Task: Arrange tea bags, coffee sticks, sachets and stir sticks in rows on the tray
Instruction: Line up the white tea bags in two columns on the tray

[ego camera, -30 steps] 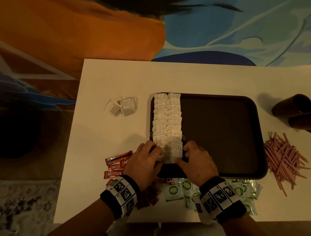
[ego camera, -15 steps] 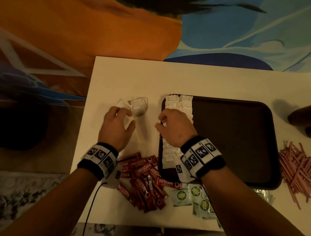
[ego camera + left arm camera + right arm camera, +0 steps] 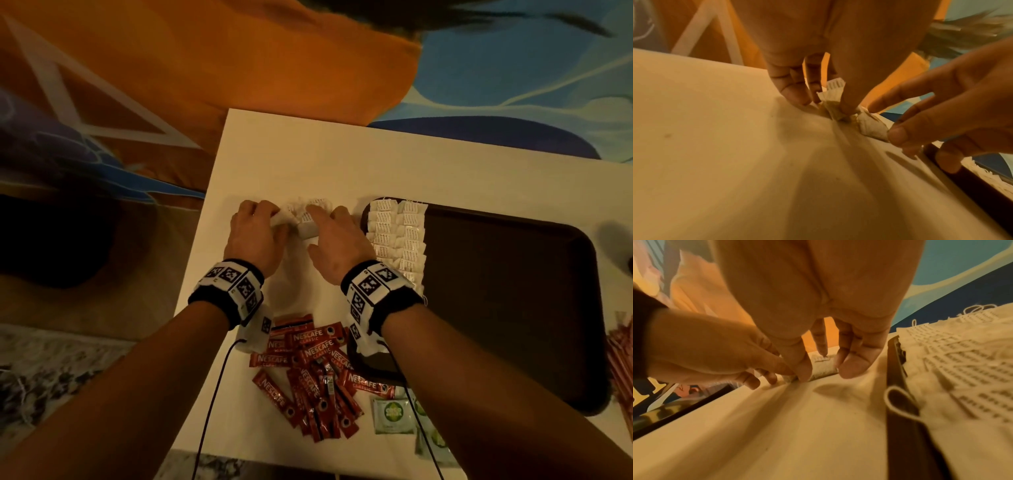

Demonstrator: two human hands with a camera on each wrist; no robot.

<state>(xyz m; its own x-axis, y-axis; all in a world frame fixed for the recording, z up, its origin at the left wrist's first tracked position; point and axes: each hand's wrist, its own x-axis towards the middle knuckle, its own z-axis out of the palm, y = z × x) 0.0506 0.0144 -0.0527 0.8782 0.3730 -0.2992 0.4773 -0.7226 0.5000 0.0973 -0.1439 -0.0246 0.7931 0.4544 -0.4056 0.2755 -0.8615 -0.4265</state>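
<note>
The left hand (image 3: 255, 236) pinches one tea bag (image 3: 833, 104) from the small loose pile on the desk (image 3: 308, 164), just left of the tray (image 3: 513, 308). The right hand (image 3: 337, 240) closes thumb and fingers round its neighbour (image 3: 823, 368). These bags look feather-light, soft and easily torn, with strings likely to tangle. Better to grip the paper body at its edges, gently, not the tag.
</note>
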